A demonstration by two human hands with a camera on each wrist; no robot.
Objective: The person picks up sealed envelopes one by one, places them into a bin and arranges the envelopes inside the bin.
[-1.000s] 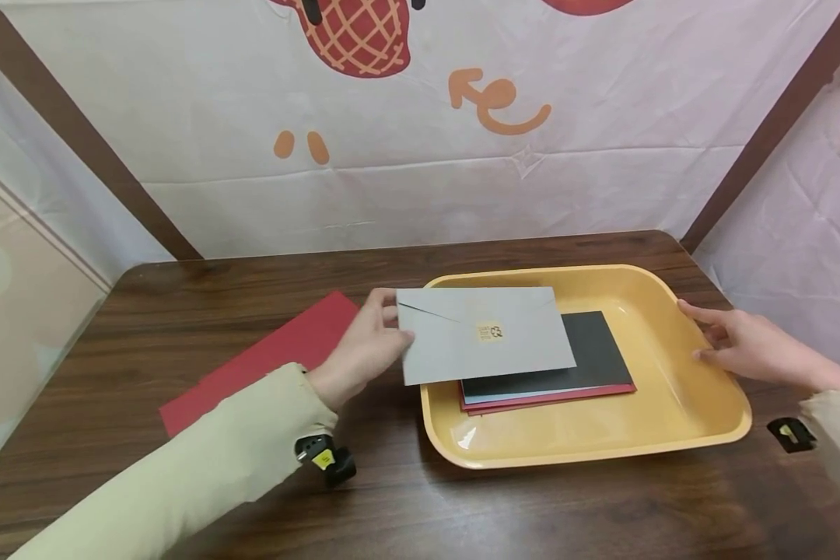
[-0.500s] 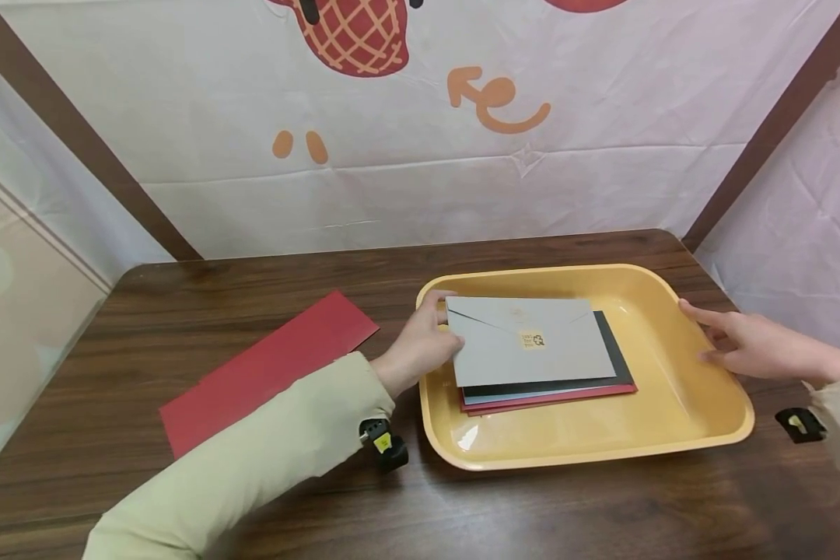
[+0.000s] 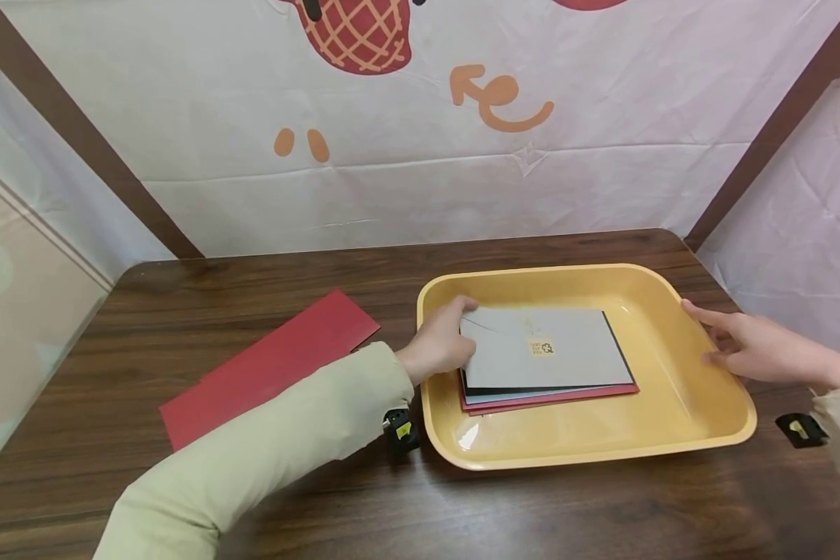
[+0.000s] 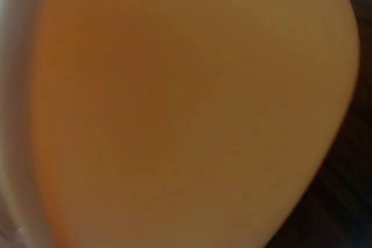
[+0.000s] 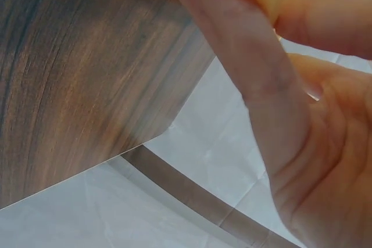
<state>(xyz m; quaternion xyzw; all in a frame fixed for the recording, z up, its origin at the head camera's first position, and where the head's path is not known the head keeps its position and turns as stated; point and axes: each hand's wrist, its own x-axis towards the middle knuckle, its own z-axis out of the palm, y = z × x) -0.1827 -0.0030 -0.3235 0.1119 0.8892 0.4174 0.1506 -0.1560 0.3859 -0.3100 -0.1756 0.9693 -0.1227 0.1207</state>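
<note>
A pale grey envelope [image 3: 535, 362] with a small gold sticker lies over a stack of envelopes inside the yellow tray [image 3: 672, 447]. My left hand [image 3: 441, 342] pinches the grey envelope's left end, reaching across the tray's left rim. Below it show the edges of black, light blue and red envelopes [image 3: 553, 400]. At the tray's right side, my right hand [image 3: 752, 346] holds the rim, thumb against the wall. The right wrist view shows that hand's fingers [image 5: 232, 39] at the yellow edge. In the left wrist view, a blurred yellow tray wall [image 4: 192, 114] hides the left hand.
Red envelopes [image 3: 273, 362] lie slanted on the dark wooden table [image 3: 308, 498] left of the tray, partly behind my left sleeve [image 3: 280, 428]. A printed white cloth [image 3: 392, 194] hangs behind the table.
My left hand has carried the grey envelope rightward and down onto the stack in the tray. More of the red envelopes at the left shows. The right hand stays at the rim.
</note>
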